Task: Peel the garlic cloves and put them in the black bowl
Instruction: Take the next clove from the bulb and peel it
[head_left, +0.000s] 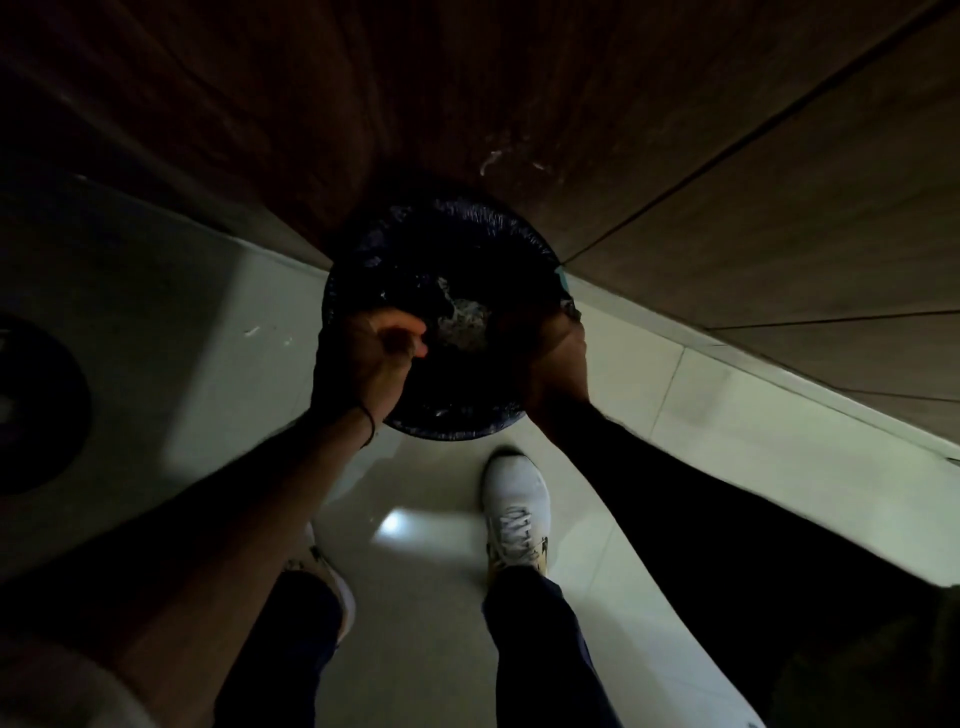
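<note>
I am standing over a round black container (363, 249) lined with a dark shiny bag, on the floor against a wooden cabinet. Pale papery scraps (462, 317) that look like garlic skins lie inside it. My left hand (382, 348) hovers over its left rim with the fingers curled in against the thumb; nothing shows between them. My right hand (558, 358) is over the right rim, deep in shadow, and its fingers are too dark to read. No garlic clove is visible.
Dark wooden cabinet fronts (467, 104) rise behind the container. The pale tiled floor (426, 493) lies below, with my white shoes (514, 514) on it. A dark round object (31, 400) sits at the far left. Small white flecks (252, 331) lie on the floor.
</note>
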